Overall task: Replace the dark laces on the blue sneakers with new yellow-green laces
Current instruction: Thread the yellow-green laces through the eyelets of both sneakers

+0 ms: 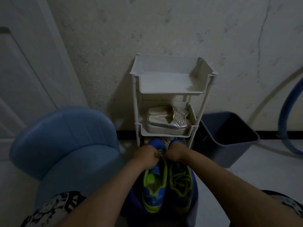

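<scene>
Two blue sneakers with yellow-green trim lie side by side, toes pointing away from me, in front of the rack: the left sneaker (pixel 153 190) and the right sneaker (pixel 181 184). Yellow-green lace (pixel 159 152) crosses the front of the left sneaker. My left hand (pixel 146 155) and my right hand (pixel 174 153) are both curled over that shoe's lacing, knuckles almost meeting, each pinching the lace. Loose yellow-green lace lies on the right sneaker. What the fingertips hold is partly hidden.
A white three-tier plastic rack (pixel 136 102) stands against the wall, with silver sandals (pixel 167 120) on its middle shelf. A blue padded stool (pixel 65 145) sits at the left, a dark bin (pixel 229 136) at the right, and a blue hoop (pixel 285 115) leans at the far right.
</scene>
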Demonstrator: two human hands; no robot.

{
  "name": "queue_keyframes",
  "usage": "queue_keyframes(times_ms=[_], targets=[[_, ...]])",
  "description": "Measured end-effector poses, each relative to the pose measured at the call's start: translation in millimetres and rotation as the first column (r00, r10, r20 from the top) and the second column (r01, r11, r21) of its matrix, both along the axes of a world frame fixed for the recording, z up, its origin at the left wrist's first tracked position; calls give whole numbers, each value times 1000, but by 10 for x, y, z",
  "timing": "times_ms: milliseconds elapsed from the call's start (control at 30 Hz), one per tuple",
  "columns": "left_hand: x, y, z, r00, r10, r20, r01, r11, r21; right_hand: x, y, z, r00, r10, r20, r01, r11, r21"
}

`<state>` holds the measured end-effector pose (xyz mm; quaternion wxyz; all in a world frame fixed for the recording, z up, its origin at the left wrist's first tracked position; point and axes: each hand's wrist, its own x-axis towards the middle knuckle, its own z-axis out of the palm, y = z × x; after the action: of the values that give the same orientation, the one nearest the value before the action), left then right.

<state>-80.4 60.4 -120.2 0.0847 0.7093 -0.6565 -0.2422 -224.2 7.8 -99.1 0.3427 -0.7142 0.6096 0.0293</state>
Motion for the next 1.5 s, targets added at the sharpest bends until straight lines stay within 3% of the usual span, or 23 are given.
queue_keyframes(times_ms=[100, 433, 667, 767, 867, 967, 1067, 1167, 1233, 1300, 1400, 1500], targets=[[-23, 9, -35, 999, 31, -33, -32, 999, -21, -9, -22, -37, 1000, -21, 24, 20, 1000, 5], [-57, 2, -85, 990, 64, -129, -70, 997, -41, -41, -25, -104, 986, 159, -58, -165, 980, -113], [40, -68, 70, 987, 71, -145, -63, 996, 56, -78, -48, 35, 937, 259, -235, -305, 934, -186], [118, -93, 128, 993, 44, -105, -34, 995, 99, -181, -116, 82, 931, 226, -287, -303, 916, -261], [134, -105, 186, 996, 32, -88, -23, 995, 102, -237, -152, 154, 979, 110, -173, -159, 941, -297], [59, -106, 221, 996, -4, -94, 8, 999, 47, -209, -211, 170, 992, 17, 126, 22, 954, -298], [-70, -94, 236, 977, -30, -213, 40, 998, 44, -158, -205, 210, 869, -112, 482, 253, 938, -238], [-137, -105, 248, 977, -28, -210, 27, 1000, -10, -133, -165, 268, 694, -174, 699, 347, 931, -113], [-136, -125, 251, 977, 18, -213, -28, 999, -43, -122, -159, 286, 654, -156, 740, 341, 934, -104], [-131, -136, 262, 971, 54, -234, -70, 996, -62, -120, -160, 257, 679, -183, 711, 329, 942, -71], [-116, -150, 324, 907, 116, -404, -179, 976, -121, -166, -129, 249, 780, -206, 591, 218, 975, 53], [-105, -163, 501, 833, 151, -532, -307, 927, -217, -226, -90, 267, 914, -24, 406, -13, 996, 88]])
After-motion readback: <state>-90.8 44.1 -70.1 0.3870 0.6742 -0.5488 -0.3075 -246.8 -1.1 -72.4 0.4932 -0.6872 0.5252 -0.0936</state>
